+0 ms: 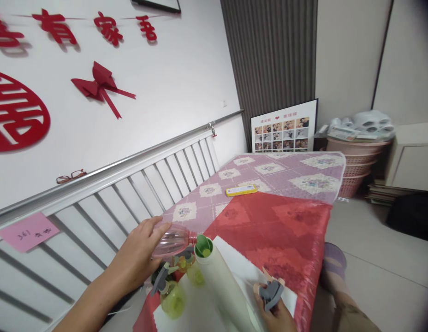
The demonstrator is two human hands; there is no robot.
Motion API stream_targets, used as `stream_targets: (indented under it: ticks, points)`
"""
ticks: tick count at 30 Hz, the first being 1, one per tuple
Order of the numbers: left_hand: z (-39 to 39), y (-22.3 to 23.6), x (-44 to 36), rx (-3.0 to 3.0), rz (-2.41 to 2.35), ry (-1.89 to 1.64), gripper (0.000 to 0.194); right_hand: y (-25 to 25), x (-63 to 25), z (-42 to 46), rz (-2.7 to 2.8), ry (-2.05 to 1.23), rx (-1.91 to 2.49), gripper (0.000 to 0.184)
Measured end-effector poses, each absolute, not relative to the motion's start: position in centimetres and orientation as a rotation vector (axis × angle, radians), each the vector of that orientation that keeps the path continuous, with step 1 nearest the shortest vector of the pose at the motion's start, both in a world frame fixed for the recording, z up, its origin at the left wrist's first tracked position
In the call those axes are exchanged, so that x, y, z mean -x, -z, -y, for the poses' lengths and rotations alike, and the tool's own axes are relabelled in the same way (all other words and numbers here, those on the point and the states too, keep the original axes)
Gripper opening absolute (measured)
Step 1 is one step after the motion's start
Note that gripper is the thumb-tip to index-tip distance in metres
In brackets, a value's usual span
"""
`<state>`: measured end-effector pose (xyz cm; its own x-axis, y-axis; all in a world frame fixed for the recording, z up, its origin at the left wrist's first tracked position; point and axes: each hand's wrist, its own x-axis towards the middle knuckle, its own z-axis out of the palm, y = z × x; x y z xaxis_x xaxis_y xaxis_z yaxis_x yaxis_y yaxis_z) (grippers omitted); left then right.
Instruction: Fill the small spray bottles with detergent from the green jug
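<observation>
My left hand is wrapped round a clear pink plastic bottle, which lies almost level. Its uncapped, threaded neck points right, close by the green-lined mouth of a tall pale green container; I cannot tell whether they touch. In my right hand is a grey trigger spray head, gripped by the fingers at the lower right. A yellow-green spray bottle with a grey trigger stands below my left hand. Another yellowish bottle is partly hidden behind the pale green container.
A white sheet and red cloth lie over the flowered tablecloth. Farther back is a yellow-edged flat case. White railings run along the left. Pink baskets are stacked beyond the table's right edge.
</observation>
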<state>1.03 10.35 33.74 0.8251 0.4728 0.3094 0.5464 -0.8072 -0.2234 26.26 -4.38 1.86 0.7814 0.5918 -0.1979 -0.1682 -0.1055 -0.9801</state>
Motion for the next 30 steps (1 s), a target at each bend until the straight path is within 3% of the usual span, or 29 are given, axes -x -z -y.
stream_targets:
  ticks: [30]
  points:
    - [-10.4, -33.8, -1.0, 2.688, 0.782, 0.311, 0.07, -2.6, -26.1, 4.5, 0.391, -0.618, 1.582, 0.05]
